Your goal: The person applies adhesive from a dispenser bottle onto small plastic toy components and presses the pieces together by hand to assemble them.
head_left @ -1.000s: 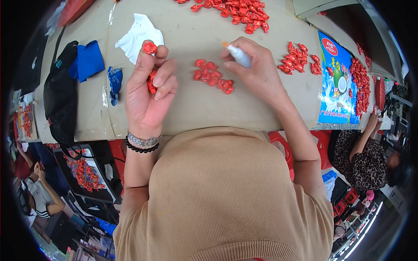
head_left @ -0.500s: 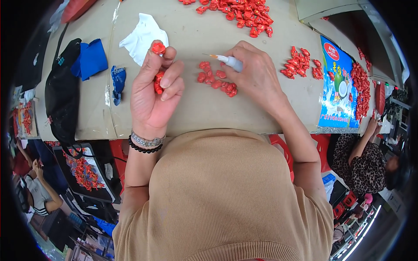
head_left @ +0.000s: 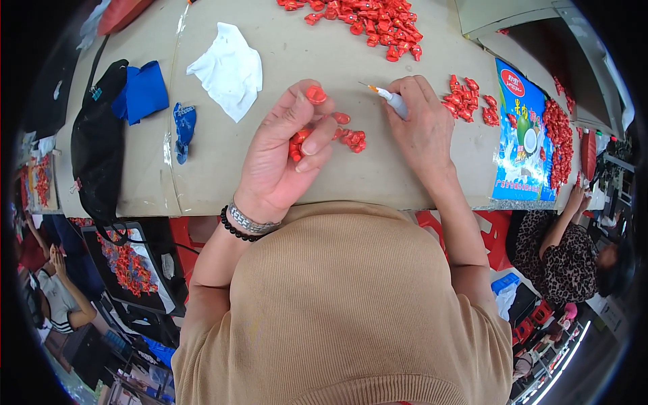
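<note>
Left hand (head_left: 280, 152) pinching small red piece (head_left: 315, 94) by sides, likely light, stiff, inside near edge of bench (head_left: 219, 165); right hand (head_left: 424, 121) clamping fingers round white bottle (head_left: 397, 104), probably yielding mid-body.

They wear a tan, fine-ribbed knit top (head_left: 351, 290) w/ short slvs (head_left: 202, 354) & ribbed neckband (head_left: 391, 386), plus silver-tone link band (head_left: 251, 221) & blk beaded bracelet (head_left: 233, 231) on L wrist (head_left: 262, 201) by near edge of worktop (head_left: 216, 179), L hand (head_left: 280, 152) & R hand (head_left: 424, 125) bare.
</note>
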Demonstrator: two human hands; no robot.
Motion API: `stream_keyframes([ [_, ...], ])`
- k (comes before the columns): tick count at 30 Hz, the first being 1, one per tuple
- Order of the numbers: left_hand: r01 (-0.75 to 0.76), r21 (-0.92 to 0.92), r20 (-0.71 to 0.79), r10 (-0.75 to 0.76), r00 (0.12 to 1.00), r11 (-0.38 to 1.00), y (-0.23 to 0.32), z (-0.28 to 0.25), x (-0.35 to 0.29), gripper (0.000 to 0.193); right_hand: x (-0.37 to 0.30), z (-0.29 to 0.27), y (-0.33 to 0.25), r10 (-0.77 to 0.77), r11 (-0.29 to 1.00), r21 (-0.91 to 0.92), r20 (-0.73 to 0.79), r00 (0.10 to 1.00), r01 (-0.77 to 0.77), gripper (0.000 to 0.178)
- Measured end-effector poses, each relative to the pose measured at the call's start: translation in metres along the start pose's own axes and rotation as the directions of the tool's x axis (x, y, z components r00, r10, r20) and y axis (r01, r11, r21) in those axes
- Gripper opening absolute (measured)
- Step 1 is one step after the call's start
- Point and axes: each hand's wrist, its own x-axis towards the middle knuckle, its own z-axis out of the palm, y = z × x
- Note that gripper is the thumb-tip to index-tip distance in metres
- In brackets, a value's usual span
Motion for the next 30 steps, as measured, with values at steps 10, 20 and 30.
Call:
stream_keyframes([
  [10, -0.001, 0.000, -0.035, 0.001, 0.999, 1.000, -0.002, 0.000, -0.004, 0.018, 0.004, -0.001, 0.009, -0.032, 0.982, 0.186, 0.043, 0.999, 0.024, 0.023],
  [20, -0.022, 0.124, -0.079, 0.032, 0.996, 0.992, -0.005, 0.004, -0.003, 0.019, 0.011, -0.012, 0.008, 0.152, 0.757, 0.606, 0.203, 0.967, -0.246, 0.011],
  [30, -0.001, 0.433, -0.108, 0.053, 0.993, 0.901, -0.015, 0.011, 0.000, 0.018, 0.001, -0.025, -0.022, 0.207, 0.189, 0.871, 0.416, 0.886, -0.453, 0.012],
])
